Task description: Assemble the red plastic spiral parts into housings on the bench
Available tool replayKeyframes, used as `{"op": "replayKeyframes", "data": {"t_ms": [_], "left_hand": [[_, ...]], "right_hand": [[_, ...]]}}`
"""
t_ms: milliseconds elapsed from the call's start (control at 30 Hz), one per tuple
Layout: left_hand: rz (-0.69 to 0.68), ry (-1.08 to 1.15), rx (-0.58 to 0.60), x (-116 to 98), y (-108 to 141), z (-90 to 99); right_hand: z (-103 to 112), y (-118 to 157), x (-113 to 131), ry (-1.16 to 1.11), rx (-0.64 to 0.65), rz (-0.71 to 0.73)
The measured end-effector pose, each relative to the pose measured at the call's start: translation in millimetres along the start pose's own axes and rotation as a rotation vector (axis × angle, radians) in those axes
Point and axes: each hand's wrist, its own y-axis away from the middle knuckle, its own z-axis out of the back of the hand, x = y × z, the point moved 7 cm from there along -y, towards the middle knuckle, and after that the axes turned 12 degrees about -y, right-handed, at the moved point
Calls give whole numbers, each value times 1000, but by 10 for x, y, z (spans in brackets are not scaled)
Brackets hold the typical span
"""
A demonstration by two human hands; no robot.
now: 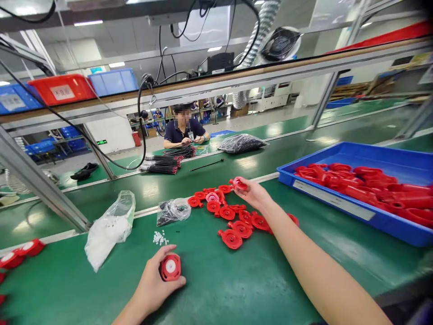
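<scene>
Head view: the left hand [151, 279], near the middle of the green table [206, 298], curls its thumb and fingers around a red housing [170, 267], grasping it with its round white centre facing up. The right hand [254, 195] reaches to the far side of the work area and grips a small red part [239, 183] at its fingertips.

Just left of and nearer than the right hand lies a loose cluster of red pieces [232, 239], some overlapping; it runs on to the right behind the forearm, which hides part of it. One piece there, the pink disc [212, 197], looks paler than its neighbours.

Beyond the left hand is a small scatter of white bits [160, 238]. Farther back sits a little clear bag [173, 212] with dark contents, and to the left a larger clear bag [110, 230] holds white material. At the far left edge stand more red units [32, 247] with white tops.

On the right, a blue tray [389, 228] holds a heap of red mouldings [358, 180]. Across the table, a co-worker [186, 133] sits behind bundles of dark cables [162, 164], with a dark-filled plastic bag [242, 143] to the right.
</scene>
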Motion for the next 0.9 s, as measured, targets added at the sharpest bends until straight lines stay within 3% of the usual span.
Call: {"op": "replayKeyframes", "data": {"t_ms": [167, 367, 467, 667, 900], "left_hand": [[48, 204, -117, -12, 19, 85], [93, 492, -148, 42, 13, 89], [126, 582, -155, 102, -32, 79], [129, 591, -143, 155, -68, 46], [173, 816, -79, 115, -73, -9]], "right_hand": [[-449, 203, -66, -226, 107, -88], [-1309, 994, -776, -236, 368, -365], [-1592, 1373, -1054, -210, 505, -498], [-1711, 1549, -1174, -222, 623, -574], [-1693, 1524, -1143, -187, 635, -496]]}}
